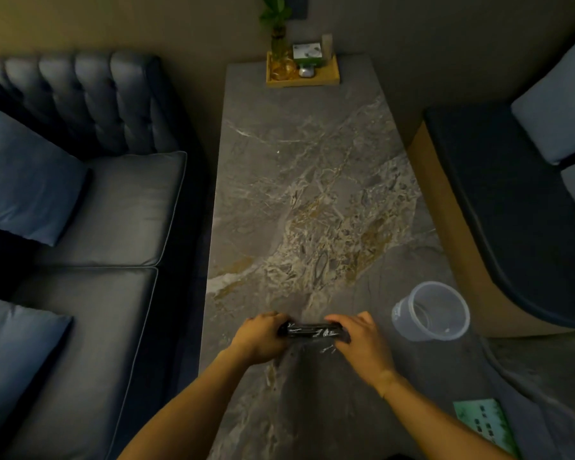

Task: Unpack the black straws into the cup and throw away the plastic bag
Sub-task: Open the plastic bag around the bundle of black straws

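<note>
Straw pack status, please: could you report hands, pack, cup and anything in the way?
Left hand and right hand grip the straw pack by its ends, plastic unopened. Cup upright, empty, to the right. Path clear.

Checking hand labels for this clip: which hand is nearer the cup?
Right. The right hand grips the near end of the straw bag, just left of the cup. The left hand holds the bag's far end, farther left.
</note>
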### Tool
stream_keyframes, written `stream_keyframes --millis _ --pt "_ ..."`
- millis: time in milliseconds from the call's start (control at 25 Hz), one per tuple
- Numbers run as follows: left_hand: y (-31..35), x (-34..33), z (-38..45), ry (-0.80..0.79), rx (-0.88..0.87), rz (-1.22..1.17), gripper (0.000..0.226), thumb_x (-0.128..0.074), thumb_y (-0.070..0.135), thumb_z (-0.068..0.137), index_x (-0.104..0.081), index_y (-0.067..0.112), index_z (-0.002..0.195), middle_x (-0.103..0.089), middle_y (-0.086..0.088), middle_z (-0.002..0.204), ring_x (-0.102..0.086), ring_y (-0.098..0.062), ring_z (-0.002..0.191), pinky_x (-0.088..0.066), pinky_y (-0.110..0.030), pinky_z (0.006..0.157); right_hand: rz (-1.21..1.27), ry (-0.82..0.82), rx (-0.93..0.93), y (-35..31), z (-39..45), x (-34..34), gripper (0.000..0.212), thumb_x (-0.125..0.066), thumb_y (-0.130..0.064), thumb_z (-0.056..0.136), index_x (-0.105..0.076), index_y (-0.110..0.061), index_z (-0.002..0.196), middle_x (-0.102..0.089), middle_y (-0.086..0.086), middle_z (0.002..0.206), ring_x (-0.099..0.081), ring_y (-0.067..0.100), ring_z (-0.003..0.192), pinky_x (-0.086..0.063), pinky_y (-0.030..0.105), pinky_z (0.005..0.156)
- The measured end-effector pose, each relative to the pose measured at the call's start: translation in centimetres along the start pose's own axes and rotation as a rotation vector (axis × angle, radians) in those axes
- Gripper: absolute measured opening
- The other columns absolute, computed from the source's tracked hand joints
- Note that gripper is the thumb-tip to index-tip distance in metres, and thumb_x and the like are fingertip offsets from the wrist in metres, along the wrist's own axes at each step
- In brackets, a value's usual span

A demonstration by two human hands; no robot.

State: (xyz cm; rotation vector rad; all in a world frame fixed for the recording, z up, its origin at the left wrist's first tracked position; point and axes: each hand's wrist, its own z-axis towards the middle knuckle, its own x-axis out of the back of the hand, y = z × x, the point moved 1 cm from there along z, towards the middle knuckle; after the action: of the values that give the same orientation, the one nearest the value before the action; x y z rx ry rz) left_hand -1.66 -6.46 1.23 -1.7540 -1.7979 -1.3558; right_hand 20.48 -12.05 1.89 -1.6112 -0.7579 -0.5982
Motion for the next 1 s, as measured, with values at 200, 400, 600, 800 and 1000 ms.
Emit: stream_keyframes --millis 200,400,600,800,1000 --pt "1.0 1.2 -3.9 -0.086 0.060 -0.501 0.028 -0.061 0.018 0.079 -0.064 0.021 0.108 -0.068 -0.005 0.096 -0.065 -0.020 0.086 -0.056 -0.042 0.083 0.647 -0.052 -0.207 -1.7 -1.1 2.3 0.030 -0.084 -0.022 0.069 -0.070 -0.032 0.093 -0.073 -0.004 0.093 -0.067 0.016 0.094 -0.055 0.023 0.077" --pt "3.3 1.2 -7.7 -0.183 -0.016 -0.781 0.045 -0.060 0.019 0.074 -0.061 0.013 0.119 -0.066 -0.016 0.117 -0.062 -0.029 0.110 -0.049 -0.045 0.100 0.888 0.055 -0.259 -4.4 -3.3 2.7 0.035 -0.083 -0.018 0.071 -0.069 -0.022 0.103 -0.074 -0.003 0.101 -0.069 0.004 0.094 -0.056 0.018 0.072" --pt "4.5 0.1 -9.1 -0.061 -0.210 -0.701 0.086 -0.074 0.027 0.080 -0.021 0.048 0.144 -0.049 0.001 0.135 -0.061 -0.012 0.107 -0.054 -0.028 0.086 0.721 0.020 -0.239 -4.9 -5.5 2.5 0.039 -0.084 -0.011 0.068 -0.066 -0.018 0.101 -0.070 0.005 0.106 -0.068 0.015 0.097 -0.057 0.026 0.080" --pt "5.6 -2.0 -10.5 0.272 -0.535 0.125 0.075 -0.061 0.026 0.084 -0.021 0.048 0.144 -0.032 0.001 0.147 -0.057 -0.021 0.109 -0.049 -0.030 0.068 0.704 -0.158 -0.285 -3.8 -7.2 2.7 0.039 -0.080 0.000 0.070 -0.063 -0.010 0.104 -0.069 0.023 0.108 -0.068 0.023 0.093 -0.058 0.037 0.084" --pt "7.5 -3.2 -11.1 0.357 -0.616 0.235 0.052 -0.046 0.037 0.090 -0.039 0.034 0.141 -0.040 -0.007 0.149 -0.055 -0.026 0.118 -0.054 -0.039 0.085 0.722 -0.320 -0.298 -2.2 -8.0 3.3 0.045 -0.071 0.009 0.076 -0.059 -0.002 0.118 -0.066 0.026 0.117 -0.068 0.019 0.093 -0.058 0.024 0.075"
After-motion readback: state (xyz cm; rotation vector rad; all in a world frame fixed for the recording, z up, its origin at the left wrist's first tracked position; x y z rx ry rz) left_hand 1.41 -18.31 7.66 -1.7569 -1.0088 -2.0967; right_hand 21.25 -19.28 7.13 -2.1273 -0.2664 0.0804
